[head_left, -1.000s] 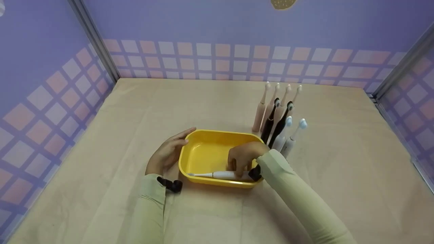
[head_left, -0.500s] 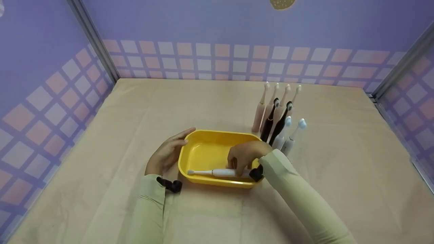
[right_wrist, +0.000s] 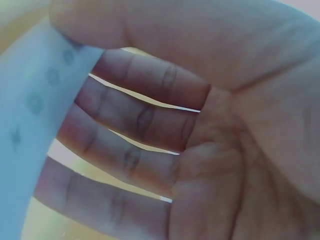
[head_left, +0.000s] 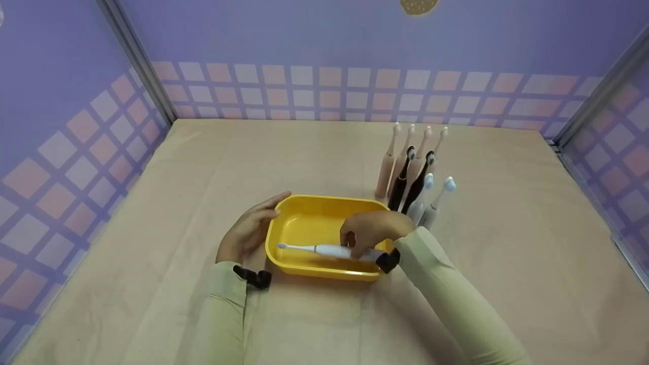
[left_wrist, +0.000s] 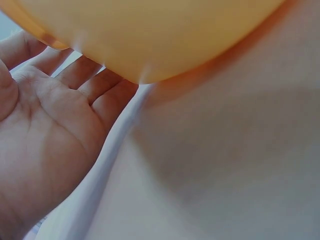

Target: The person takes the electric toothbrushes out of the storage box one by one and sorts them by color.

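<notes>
A white electric toothbrush (head_left: 332, 251) lies across the inside of a yellow basin (head_left: 304, 271), its brush head pointing left. My right hand (head_left: 372, 230) reaches into the basin and pinches the toothbrush handle between thumb and fingertips. Up close in the right wrist view, the thumb (right_wrist: 85, 25) presses one side of the handle (right_wrist: 35, 100), which carries small round marks, and the fingers reach to its other side. On the basin's left, my left hand (head_left: 251, 228) rests against the outer wall. Its fingers (left_wrist: 112, 102) lie nearly straight along the basin in the left wrist view.
Behind and right of the basin stand several upright electric toothbrushes: pink ones (head_left: 385, 175) at the back, black ones (head_left: 399, 192) in the middle, white ones (head_left: 431, 215) in front. A beige cloth (head_left: 243, 162) covers the table. Patterned walls (head_left: 304, 40) rise on the sides and back.
The toothbrush's head end has swung up and away from the basin's near wall, with the right hand holding the handle. The left hand stays against the basin.
</notes>
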A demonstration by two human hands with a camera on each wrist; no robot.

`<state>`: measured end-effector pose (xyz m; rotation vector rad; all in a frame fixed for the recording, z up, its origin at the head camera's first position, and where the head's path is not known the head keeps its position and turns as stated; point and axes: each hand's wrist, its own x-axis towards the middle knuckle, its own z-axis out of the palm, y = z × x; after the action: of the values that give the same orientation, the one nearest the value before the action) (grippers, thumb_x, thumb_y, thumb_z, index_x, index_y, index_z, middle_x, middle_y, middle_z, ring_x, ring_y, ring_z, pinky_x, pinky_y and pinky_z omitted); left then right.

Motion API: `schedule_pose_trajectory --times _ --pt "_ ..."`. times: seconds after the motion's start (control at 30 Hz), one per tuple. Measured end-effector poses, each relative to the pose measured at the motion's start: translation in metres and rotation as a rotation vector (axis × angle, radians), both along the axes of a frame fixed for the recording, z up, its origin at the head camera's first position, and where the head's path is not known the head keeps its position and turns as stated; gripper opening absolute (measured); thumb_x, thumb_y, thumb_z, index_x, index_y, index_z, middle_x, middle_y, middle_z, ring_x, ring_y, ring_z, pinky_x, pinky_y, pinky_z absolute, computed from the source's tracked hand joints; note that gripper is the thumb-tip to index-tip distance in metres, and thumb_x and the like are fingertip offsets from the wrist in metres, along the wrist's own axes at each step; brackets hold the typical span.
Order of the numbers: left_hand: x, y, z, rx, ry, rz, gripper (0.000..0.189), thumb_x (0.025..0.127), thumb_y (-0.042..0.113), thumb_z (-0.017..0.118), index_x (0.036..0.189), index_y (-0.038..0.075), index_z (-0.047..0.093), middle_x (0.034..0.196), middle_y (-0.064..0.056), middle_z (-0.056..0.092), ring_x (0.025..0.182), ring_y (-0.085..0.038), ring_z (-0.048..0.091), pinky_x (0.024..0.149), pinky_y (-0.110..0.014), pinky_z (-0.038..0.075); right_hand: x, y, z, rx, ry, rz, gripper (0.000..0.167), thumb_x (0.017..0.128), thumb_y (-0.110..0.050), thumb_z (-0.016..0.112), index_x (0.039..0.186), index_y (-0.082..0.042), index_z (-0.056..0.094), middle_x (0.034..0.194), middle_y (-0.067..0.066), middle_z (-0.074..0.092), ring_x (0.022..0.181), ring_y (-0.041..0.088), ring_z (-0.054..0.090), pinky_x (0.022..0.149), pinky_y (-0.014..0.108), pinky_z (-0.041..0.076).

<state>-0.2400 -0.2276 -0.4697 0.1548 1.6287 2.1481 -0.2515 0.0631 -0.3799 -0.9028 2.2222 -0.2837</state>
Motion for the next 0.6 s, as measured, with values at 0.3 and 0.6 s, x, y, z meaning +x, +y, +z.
schedule_pose_trajectory --times 0.3,0.6 --pt "0.000 0.000 0.001 -0.016 -0.005 0.016 0.053 0.099 0.011 0.045 0.151 0.019 0.035 0.151 -0.007 0.039 0.130 -0.020 0.048 0.105 -0.031 0.044 0.004 0.007 0.001 -0.073 0.054 0.003 0.024 0.082 -0.018 0.074 0.106 -0.013 0.070 0.094 -0.002 0.066 0.083 0.014 0.058 0.078 0.030 0.052" --pt "-0.001 0.000 -0.001 -0.017 0.010 0.009 0.054 0.099 0.010 0.044 0.151 0.017 0.033 0.152 -0.008 0.036 0.130 -0.019 0.048 0.105 -0.031 0.044 0.012 0.016 0.005 -0.226 0.184 0.051 0.023 0.080 -0.013 0.074 0.103 -0.009 0.071 0.088 -0.001 0.065 0.076 0.011 0.055 0.071 0.025 0.050"
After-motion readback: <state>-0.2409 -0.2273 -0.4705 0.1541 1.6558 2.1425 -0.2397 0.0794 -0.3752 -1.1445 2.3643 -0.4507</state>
